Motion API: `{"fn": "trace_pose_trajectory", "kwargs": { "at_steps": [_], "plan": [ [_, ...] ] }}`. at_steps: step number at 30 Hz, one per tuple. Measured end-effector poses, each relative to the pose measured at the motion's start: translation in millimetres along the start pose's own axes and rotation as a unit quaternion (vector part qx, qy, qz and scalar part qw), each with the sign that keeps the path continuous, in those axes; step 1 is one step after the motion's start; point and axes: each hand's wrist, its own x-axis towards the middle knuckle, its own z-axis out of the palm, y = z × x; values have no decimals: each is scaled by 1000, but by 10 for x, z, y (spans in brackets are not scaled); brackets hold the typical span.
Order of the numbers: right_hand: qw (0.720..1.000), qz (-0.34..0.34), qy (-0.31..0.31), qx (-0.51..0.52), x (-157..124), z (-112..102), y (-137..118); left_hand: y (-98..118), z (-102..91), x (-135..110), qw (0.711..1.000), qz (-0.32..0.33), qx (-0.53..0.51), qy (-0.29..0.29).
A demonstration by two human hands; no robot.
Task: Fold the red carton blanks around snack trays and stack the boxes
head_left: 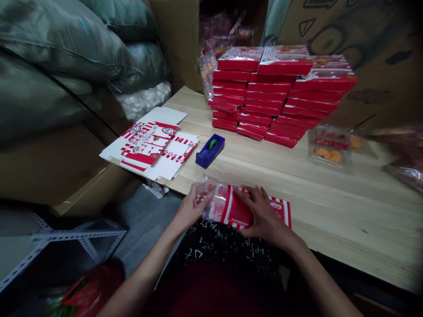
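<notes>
At the table's front edge lies a red-and-white printed box point(238, 209), with a clear plastic packet point(216, 203) of reddish pieces sticking out of its left end. My left hand point(193, 206) grips the packet's outer end, thumb on top and fingers partly hidden behind it. Spread across the top of the box, my right hand point(262, 213) clasps it from above, thumb at the near edge and fingers toward the far edge. How far the packet reaches inside the box is hidden.
Behind stand stacks of red boxes point(264, 94). A blue tape dispenser point(210, 151) sits left of centre, near flat printed cartons point(147, 145). Clear packets point(330, 147) with orange pieces lie at right. Large wrapped bags point(82, 48) are piled at left.
</notes>
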Motion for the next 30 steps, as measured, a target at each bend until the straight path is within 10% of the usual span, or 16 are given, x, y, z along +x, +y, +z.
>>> {"fn": "trace_pose_trajectory", "kwargs": {
  "at_steps": [6, 16, 24, 27, 30],
  "plan": [
    [993, 35, 111, 27, -77, 42, -387, 470, -177, -182, 991, 45, 39, 116],
    [958, 102, 256, 74, -304, 131, -802, 743, 227, -537, 930, 271, 247, -28],
    [891, 255, 346, 144, -643, 277, -1299, 933, 130, -472, 907, 332, 155, -206],
    [844, 300, 347, 279, -828, 234, -1315, 970, 186, -430, 879, 345, 136, -299],
    [721, 337, 345, 498, -970, 191, -1190, 865, 329, -426, 846, 387, 109, -350]
  ]
}}
